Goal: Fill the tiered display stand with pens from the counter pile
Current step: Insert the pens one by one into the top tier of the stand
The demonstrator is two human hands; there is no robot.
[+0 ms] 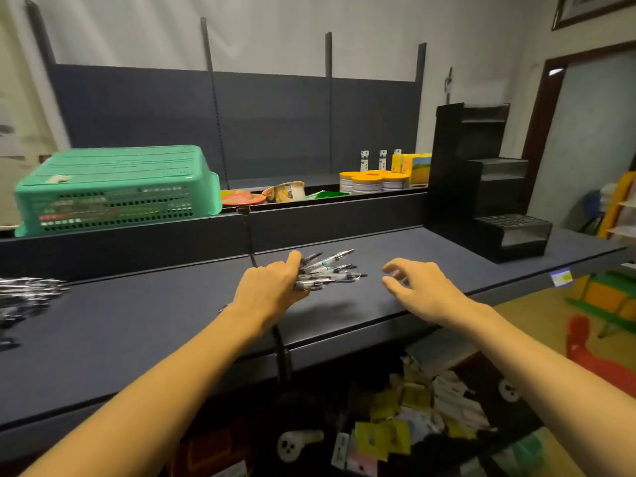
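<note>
Left hand: the left hand (pixel 272 287) at frame centre is curled round a fistful of pens (pixel 327 270), their tips fanning out to the right just above the tabletop (pixel 137 325).
Right hand: the right hand (pixel 418 287), right of centre, hovers palm down with fingers spread and loosely bent, holding nothing, near the pen tips.
Pile: more pens, the counter pile (pixel 27 297), lie at the left edge.
Stand: the black tiered display stand (pixel 488 187) sits at upper right on the tabletop.
</note>
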